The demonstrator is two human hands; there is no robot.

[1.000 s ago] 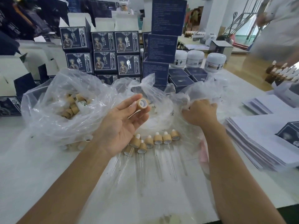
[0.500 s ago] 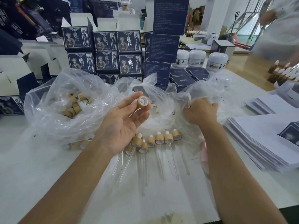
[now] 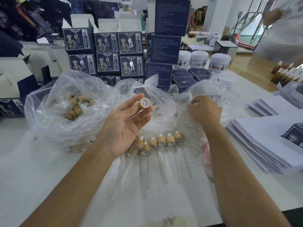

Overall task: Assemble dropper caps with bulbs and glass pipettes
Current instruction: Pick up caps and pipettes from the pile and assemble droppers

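My left hand (image 3: pixel 124 126) is raised palm up and pinches a wooden dropper cap (image 3: pixel 144 103) at the fingertips, its white inside facing me. My right hand (image 3: pixel 204 110) grips the clear plastic bag (image 3: pixel 211 89) on the right; what lies inside that bag is hidden. A row of several finished droppers (image 3: pixel 161 141), wooden caps with white bulbs and glass pipettes, lies on the white table (image 3: pixel 41 169) just below both hands. A second clear bag (image 3: pixel 65 115) to the left holds several loose wooden caps (image 3: pixel 75 110).
Stacked dark blue boxes (image 3: pixel 105 53) and white jars (image 3: pixel 199 58) stand behind the bags. Paper stacks (image 3: pixel 270 145) lie at the right. Amber dropper bottles (image 3: pixel 285 72) stand far right. Another person's arm (image 3: pixel 277 15) shows at the top right.
My left hand has turned the cap slightly at the fingertips. My right hand's fingers have shifted a little on the right bag. Nothing else has moved.
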